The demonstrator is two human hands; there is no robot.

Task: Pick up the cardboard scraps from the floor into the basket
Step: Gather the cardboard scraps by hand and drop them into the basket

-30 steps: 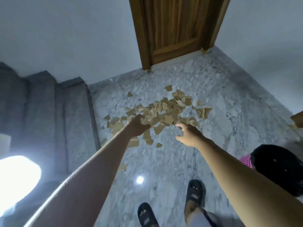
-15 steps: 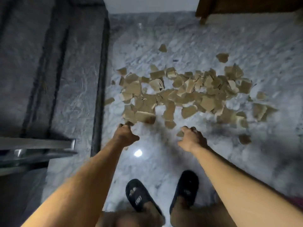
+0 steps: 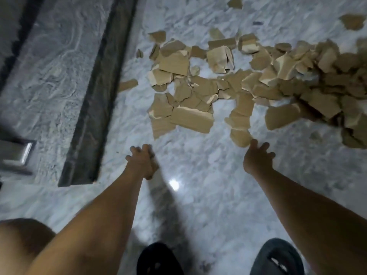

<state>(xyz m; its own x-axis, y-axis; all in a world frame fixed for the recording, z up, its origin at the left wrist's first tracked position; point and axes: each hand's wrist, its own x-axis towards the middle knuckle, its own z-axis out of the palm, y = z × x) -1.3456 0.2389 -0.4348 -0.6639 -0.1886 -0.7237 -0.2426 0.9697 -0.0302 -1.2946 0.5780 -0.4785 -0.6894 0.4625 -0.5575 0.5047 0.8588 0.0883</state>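
Right grip (image 3: 257, 158) spread, fingertips at a cardboard scrap (image 3: 240, 137); left grip (image 3: 142, 161) loose, holding nothing

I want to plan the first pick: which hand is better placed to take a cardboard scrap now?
The right hand. Its spread fingers reach the edge of the nearest scrap, at or very near contact. The left hand has bare floor before the pile.

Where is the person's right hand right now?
In the head view, the right hand reaches out right of centre over the marble floor, fingertips by the nearest cardboard scrap at the near edge of the pile.
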